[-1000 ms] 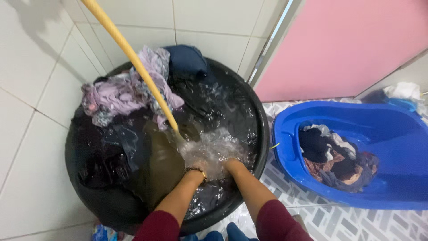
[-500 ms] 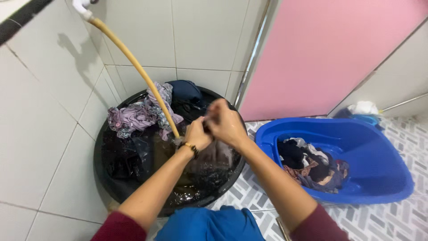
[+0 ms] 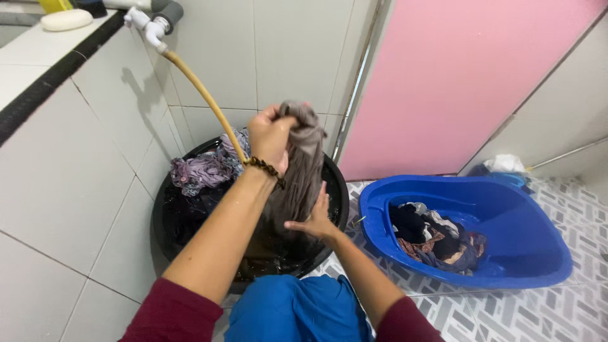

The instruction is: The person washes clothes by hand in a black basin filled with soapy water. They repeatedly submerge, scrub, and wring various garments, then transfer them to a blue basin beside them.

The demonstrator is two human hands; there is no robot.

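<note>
A wet grey garment (image 3: 303, 158) hangs in a long twisted bunch above the black round tub (image 3: 166, 209). My left hand (image 3: 271, 134) grips its top end, raised high, a dark bead bracelet on the wrist. My right hand (image 3: 311, 218) wraps around the garment lower down, just over the dark water. Several soaked clothes lie in the tub, a lilac one (image 3: 204, 170) heaped at its far rim. A yellow hose (image 3: 202, 94) slants down from a white tap (image 3: 147, 25) into the tub.
A blue oval basin (image 3: 525, 234) with wrung dark clothes (image 3: 437, 240) stands on the patterned tile floor to the right. White tiled walls close the left and back; a pink door (image 3: 468, 76) is behind. A white soap bar (image 3: 66, 19) rests on the ledge.
Both hands came out of the water with the grey garment. The left hand lifted its top end high, and the right hand slid down along it.
</note>
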